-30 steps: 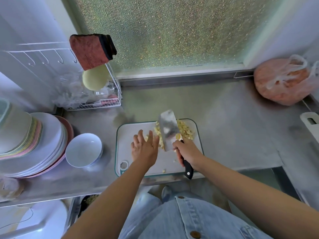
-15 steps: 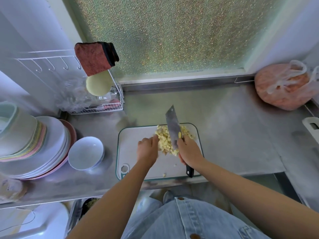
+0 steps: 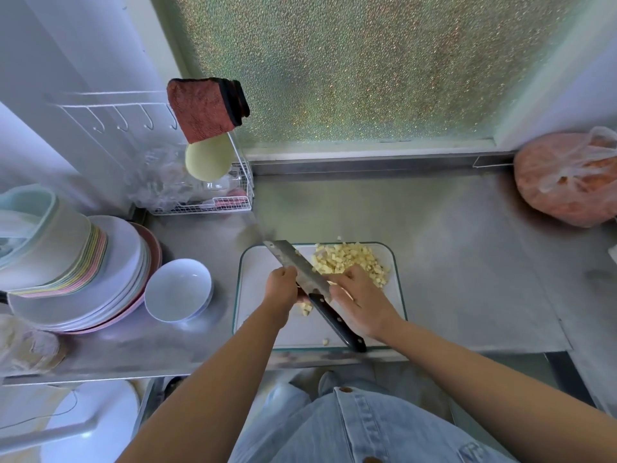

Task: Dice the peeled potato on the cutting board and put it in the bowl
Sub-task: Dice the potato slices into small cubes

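Diced yellow potato [image 3: 350, 262] is heaped at the far right of the white cutting board [image 3: 260, 262]. A cleaver-style knife [image 3: 293, 262] lies aslant over the board, blade tip to the far left, and its black handle [image 3: 337, 324] points toward me with no hand on it. My left hand [image 3: 282, 290] curls round the blade's heel from the left. My right hand [image 3: 359, 300] lies palm down, fingers on the potato heap and thumb by the blade. A few dice [image 3: 305, 309] sit beside my left hand. The empty white bowl [image 3: 178, 290] stands left of the board.
A stack of plates and bowls [image 3: 76, 262] stands to the far left of the steel counter [image 3: 467, 262]. A wire rack [image 3: 213, 198] with a cloth is at the back left. A pink plastic bag [image 3: 564, 182] is at the back right. One loose dice [image 3: 325, 341] lies near the board's front edge.
The knife has swung from upright to aslant, tip to the left. My right hand has left the handle and moved onto the heap. My left hand has taken the blade's heel.
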Motion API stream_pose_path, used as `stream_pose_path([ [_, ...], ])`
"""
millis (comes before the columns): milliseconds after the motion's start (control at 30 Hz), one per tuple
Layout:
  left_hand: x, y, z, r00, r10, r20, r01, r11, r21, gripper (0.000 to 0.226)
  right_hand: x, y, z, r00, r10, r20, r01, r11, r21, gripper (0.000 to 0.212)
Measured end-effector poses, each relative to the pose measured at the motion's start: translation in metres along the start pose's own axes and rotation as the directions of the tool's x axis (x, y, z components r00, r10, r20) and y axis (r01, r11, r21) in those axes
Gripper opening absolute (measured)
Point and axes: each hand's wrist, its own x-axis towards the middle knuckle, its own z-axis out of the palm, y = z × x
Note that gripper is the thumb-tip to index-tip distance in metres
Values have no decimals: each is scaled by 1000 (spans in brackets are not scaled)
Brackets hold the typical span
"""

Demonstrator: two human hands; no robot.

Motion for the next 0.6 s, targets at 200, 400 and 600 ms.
stream_pose_path([
  [200,-5,-8,-4,1000,-1,9,1,1000,-13,35,7,-10,10,991,22,132,-14,998,-64,49],
  [400,-17,-8,-9,1000,15,-9,-15,1000,7,28,17,-16,10,987,159,36,-151,973,-172,61],
  [600,-18,-10,-19,999,32,-24,-31,998,54,25,31,-25,15,989,116,91,-93,969,-227,53],
])
